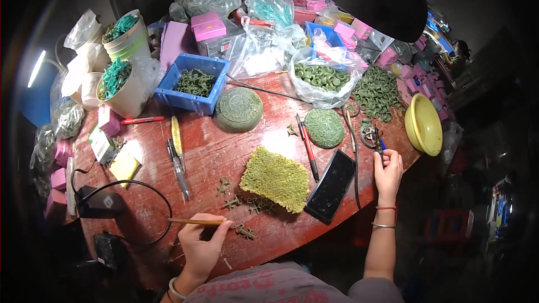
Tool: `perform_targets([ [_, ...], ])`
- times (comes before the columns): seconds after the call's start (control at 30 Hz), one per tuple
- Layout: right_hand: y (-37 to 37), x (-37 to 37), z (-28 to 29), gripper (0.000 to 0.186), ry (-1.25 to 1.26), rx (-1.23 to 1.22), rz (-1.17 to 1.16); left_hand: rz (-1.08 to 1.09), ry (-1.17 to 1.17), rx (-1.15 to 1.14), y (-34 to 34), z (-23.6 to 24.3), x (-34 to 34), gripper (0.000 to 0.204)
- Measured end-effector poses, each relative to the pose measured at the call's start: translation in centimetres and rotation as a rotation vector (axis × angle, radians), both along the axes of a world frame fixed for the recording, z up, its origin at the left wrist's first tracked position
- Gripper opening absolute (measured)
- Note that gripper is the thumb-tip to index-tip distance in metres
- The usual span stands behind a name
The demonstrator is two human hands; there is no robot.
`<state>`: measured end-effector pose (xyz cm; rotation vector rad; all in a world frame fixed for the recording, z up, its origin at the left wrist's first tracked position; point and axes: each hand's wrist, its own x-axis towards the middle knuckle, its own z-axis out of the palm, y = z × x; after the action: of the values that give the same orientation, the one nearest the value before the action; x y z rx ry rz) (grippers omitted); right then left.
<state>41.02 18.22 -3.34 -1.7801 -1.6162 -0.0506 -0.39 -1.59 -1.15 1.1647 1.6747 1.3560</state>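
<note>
My left hand point(203, 245) is closed in a pinch around a slim brown stick point(191, 221), held level over the near table edge. Its tip end is beside small green branched pieces point(245, 232). A rough yellow-green block point(274, 179) lies just beyond them. At the right, my right hand point(388, 175) is closed on a slim dark tool with a blue part point(382, 145). The tool stands close to a small round dark holder point(368, 133); whether they touch I cannot tell. A black phone point(331, 186) lies left of that hand.
Green rings point(376, 94) are heaped near a yellow bowl point(424, 125) and a bag of rings point(323, 77). Round green discs point(238, 110), a blue bin point(168, 98), pens point(178, 169) and cables point(168, 207) lie across the red table point(151, 151). Cups of teal pieces point(118, 87) stand left.
</note>
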Motion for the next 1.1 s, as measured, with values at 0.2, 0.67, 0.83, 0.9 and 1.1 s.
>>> perform_targets([
  [0.2, 0.4, 0.8, -1.8, 0.027, -0.156, 0.096, -0.012, -0.005, 0.034, 0.041, -0.3, -0.5, -0.2, 0.011],
  [0.67, -12.7, -13.5, 6.8, 0.026, -0.002, -0.195, 0.876, 0.019, 0.086, 0.103, 0.2, -0.5, 0.3, 0.014],
  [0.83, -13.6, -14.9, 4.8, 0.038, -0.062, -0.182, 0.939, -0.002, 0.108, 0.119, 0.2, -0.6, 0.3, 0.015],
  [0.9, -13.6, -15.4, 4.9, 0.038, -0.094, -0.189, 0.953, -0.008, 0.119, 0.117, 0.2, -0.6, 0.1, 0.013],
  [1.1, -13.6, -15.7, 4.7, 0.038, -0.148, -0.211, 0.968, -0.02, 0.121, 0.114, 0.2, -0.3, 0.1, 0.012],
])
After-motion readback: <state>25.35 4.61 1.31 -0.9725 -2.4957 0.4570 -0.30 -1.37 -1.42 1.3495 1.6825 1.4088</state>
